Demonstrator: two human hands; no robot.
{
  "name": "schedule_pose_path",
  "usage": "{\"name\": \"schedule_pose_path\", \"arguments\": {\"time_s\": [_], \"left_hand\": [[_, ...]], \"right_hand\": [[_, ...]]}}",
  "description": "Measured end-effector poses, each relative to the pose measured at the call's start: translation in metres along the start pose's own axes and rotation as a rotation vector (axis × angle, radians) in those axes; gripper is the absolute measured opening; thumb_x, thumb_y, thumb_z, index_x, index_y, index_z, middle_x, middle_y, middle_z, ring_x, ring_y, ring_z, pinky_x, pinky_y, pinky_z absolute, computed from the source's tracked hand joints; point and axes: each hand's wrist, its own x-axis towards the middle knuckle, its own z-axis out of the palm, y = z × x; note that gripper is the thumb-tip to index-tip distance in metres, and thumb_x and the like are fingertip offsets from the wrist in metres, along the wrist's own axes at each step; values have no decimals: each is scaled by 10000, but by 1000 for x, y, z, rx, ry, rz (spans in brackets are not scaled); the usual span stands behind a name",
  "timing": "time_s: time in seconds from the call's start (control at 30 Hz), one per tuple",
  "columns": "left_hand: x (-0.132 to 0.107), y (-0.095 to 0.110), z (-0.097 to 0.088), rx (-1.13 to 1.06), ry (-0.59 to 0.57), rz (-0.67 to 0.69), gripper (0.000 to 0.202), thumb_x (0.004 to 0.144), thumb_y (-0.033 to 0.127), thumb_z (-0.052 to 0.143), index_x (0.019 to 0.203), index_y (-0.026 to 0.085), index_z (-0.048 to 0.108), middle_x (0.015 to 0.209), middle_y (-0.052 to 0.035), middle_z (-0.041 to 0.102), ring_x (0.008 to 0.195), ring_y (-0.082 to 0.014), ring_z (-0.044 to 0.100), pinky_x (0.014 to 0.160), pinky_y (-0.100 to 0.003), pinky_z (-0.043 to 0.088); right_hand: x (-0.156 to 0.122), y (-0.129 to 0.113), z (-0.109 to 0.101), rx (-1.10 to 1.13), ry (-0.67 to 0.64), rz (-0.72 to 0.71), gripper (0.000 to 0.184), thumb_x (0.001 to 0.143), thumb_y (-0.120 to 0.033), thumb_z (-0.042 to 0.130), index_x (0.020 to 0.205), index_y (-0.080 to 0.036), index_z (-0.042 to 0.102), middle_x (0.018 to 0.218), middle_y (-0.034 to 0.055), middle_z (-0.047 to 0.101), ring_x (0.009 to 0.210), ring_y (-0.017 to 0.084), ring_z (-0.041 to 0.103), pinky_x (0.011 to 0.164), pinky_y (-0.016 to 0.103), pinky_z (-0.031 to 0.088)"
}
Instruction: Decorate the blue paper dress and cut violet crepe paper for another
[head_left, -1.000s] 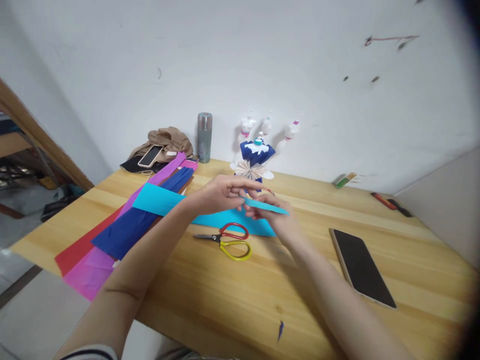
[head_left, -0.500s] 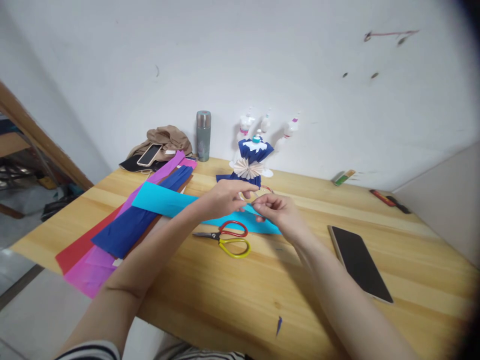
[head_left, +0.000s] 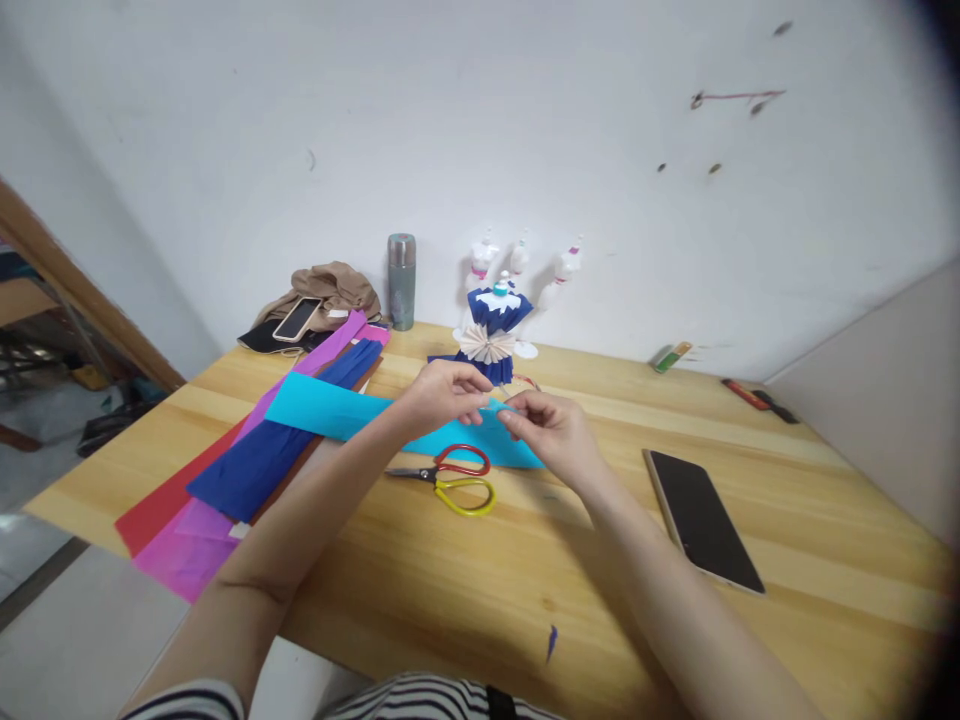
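Note:
My left hand (head_left: 448, 395) and my right hand (head_left: 551, 425) meet over the wooden table. Between their fingertips is a small light-blue piece of crepe paper (head_left: 496, 405); the fingers of both hands are pinched closed on it. Whether it joins the strip below cannot be made out. Under the hands a long light-blue crepe paper strip (head_left: 322, 408) lies flat, crossing other strips at its left end. Scissors (head_left: 429, 474) with one red and one yellow handle lie just in front of it. Behind the hands stands a figure dressed in dark blue paper (head_left: 499, 318) with a pale pleated bow.
Blue (head_left: 255, 465), purple (head_left: 187, 560) and red paper strips (head_left: 161, 505) overlap at left. A flask (head_left: 402, 285), a brown cloth (head_left: 337, 285) and a phone (head_left: 297, 319) are at the back left. White figures (head_left: 568, 265) stand by the wall. A tablet (head_left: 703, 520) lies at right.
My hands have come slightly closer together, and the small light-blue piece between the fingertips looks more bunched. The camera view has shifted a little; the scissors and strips lie as before.

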Motion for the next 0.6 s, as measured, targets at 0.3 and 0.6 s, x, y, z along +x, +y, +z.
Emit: {"name": "schedule_pose_path", "arguments": {"time_s": [0.3, 0.6], "left_hand": [[-1, 39, -20, 273, -63, 79, 72, 766, 213, 700, 763, 142, 708, 537, 22, 626, 469, -93, 579, 463, -178, 469], [6, 72, -32, 458, 93, 246, 145, 806, 210, 617, 807, 149, 748, 632, 2, 668, 513, -88, 561, 490, -188, 415]], "right_hand": [[8, -26, -15, -153, 86, -146, 263, 843, -442, 588, 747, -213, 675, 684, 41, 666, 646, 188, 578, 626, 311, 447], [39, -37, -26, -238, 298, -385, 125, 862, -297, 632, 750, -242, 634, 657, -1, 660, 589, 165, 574, 591, 297, 461]]}}
